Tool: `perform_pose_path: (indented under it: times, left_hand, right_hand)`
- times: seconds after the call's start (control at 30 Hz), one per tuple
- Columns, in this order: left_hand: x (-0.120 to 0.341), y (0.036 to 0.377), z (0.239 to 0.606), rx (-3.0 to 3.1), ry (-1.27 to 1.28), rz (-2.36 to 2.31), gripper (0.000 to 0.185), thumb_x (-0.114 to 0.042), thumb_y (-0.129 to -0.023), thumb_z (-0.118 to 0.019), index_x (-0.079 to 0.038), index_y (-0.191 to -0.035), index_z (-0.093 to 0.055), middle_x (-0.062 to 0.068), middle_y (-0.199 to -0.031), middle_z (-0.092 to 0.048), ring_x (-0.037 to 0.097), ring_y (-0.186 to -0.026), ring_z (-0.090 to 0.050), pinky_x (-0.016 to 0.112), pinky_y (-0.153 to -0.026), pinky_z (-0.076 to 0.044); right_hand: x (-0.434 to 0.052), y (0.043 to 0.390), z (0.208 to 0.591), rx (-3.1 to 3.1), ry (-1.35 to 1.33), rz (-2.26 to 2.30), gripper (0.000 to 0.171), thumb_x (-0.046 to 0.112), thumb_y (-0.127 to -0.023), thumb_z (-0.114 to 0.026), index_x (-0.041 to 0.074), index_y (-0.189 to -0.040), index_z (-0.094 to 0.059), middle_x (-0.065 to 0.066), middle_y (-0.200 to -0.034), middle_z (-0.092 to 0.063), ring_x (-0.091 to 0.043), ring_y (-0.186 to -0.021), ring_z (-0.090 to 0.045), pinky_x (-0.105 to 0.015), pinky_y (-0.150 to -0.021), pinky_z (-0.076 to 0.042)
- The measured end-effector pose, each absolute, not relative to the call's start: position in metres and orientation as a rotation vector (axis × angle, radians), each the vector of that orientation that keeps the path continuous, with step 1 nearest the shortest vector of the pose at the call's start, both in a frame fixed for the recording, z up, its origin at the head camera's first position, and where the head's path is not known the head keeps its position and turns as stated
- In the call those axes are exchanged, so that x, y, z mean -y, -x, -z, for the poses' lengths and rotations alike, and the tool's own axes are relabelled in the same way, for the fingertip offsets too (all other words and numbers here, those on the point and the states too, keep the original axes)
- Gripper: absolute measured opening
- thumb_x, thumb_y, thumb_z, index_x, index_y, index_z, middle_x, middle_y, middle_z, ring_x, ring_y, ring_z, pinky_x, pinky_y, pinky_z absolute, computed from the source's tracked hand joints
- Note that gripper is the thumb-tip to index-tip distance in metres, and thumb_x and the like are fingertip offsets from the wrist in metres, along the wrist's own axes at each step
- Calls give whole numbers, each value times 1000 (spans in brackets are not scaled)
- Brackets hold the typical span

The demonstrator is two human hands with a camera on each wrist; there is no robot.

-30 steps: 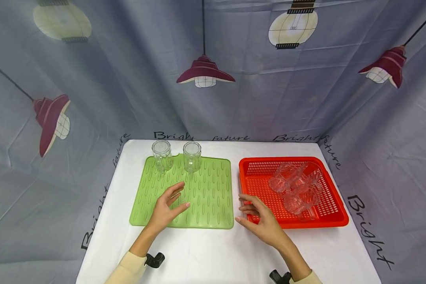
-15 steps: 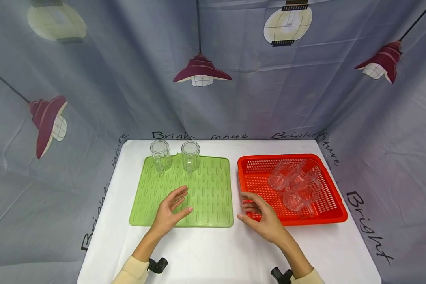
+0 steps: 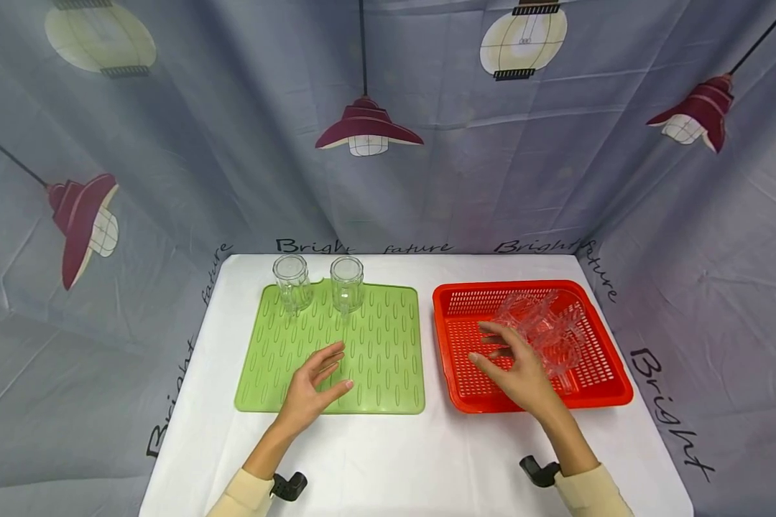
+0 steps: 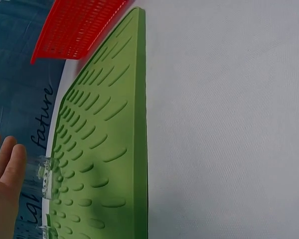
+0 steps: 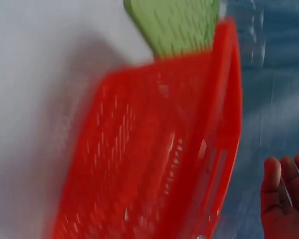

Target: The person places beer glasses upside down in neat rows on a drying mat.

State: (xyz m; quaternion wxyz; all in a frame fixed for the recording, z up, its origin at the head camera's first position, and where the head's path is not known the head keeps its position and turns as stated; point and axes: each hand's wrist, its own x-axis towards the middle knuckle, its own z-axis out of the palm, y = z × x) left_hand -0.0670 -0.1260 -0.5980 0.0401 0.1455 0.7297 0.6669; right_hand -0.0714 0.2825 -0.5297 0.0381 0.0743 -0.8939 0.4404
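Right hand (image 3: 524, 370), fingers spread and holding nothing, hovers inside the red perforated basket (image 3: 455, 298), fingertips just short of the heap of clear glass mugs (image 3: 546, 334) lying in its right half. Left hand (image 3: 310, 384), open and relaxed, rests over the near part of the green ribbed drying mat (image 3: 375, 337). Two clear glass jars (image 3: 292, 281) stand at the mat's far edge. Backdrop cloth (image 3: 233, 143) reads "Bright" and "future". Bare white tabletop (image 3: 401, 459) lies along the near edge.
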Motion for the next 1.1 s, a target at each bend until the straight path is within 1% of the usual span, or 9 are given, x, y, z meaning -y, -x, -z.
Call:
perform_pose_path:
  times: [0.13,0.33,0.4,0.5,0.57,0.63,0.73,0.8,1.1]
  left_hand:
    - [125,66,598,-2230,-432,-2043,73,-6,-95,-82,0,-159,-48,15,-160,-54,32,-149,-55,43,-126,-47]
    - [126,68,598,-2230,-436,-2054,72,-6,-95,-82,-1,-158,-49,15,-160,-53,38,-149,-54,42,-126,-46]
    - [127,69,598,-2230,-431,-2064,71,-5,-94,-81,-5,-158,-50,15,-161,-53,39,-149,-53,41,-126,-46]
    - [128,69,598,-2223,-427,-2076,71,-4,-94,-81,-6,-158,-50,15,-161,-52,43,-149,-51,39,-127,-45]
    - [129,70,598,-2222,-427,-2076,71,-4,-94,-81,-6,-158,-50,14,-161,-52,37,-150,-53,38,-127,-46]
    - [130,69,597,-2218,-427,-2082,71,-4,-95,-81,-6,-159,-50,15,-161,-52,40,-150,-52,37,-126,-46]
    - [132,69,597,-2211,-414,-2104,71,-3,-95,-81,-6,-159,-50,17,-161,-52,40,-150,-53,36,-126,-46]
    - [132,70,596,-2194,-403,-2124,71,-2,-95,-80,-5,-159,-49,19,-161,-53,49,-149,-49,34,-125,-46]
    - [132,71,594,-2168,-381,-2139,72,-2,-95,-79,0,-159,-46,18,-163,-52,46,-150,-51,32,-124,-48]
  right_hand:
    - [-305,88,524,2763,-173,-1252,57,25,-97,-83,16,-149,-61,-8,-137,-69,-23,-111,-66,-19,-91,-61]
    - [-333,110,520,2793,-114,-1204,58,26,-99,-81,11,-151,-58,-18,-143,-66,-34,-117,-64,-9,-90,-54]
    - [-340,117,518,2809,-94,-1181,59,28,-99,-80,11,-151,-58,-19,-144,-65,-35,-118,-64,-18,-92,-57]
    - [-351,127,515,2845,-61,-1120,64,31,-99,-81,10,-153,-55,-21,-148,-62,-39,-122,-61,-41,-96,-61]
    - [-357,133,512,2872,-46,-1078,68,32,-98,-81,7,-154,-53,-24,-150,-59,-43,-122,-60,-55,-96,-61]
    - [-362,138,511,2903,-24,-1041,72,32,-97,-82,5,-156,-51,-28,-152,-56,-47,-124,-58,-63,-96,-61]
    - [-367,145,510,2959,14,-989,79,34,-96,-83,3,-159,-47,-32,-152,-53,-50,-125,-54,-67,-93,-62]
    - [-370,148,511,2995,48,-969,82,35,-96,-83,2,-161,-44,-34,-152,-51,-52,-127,-51,-70,-93,-62]
    - [-370,155,518,3113,64,-946,94,40,-95,-84,3,-166,-35,-34,-158,-44,-55,-140,-39,-81,-101,-55]
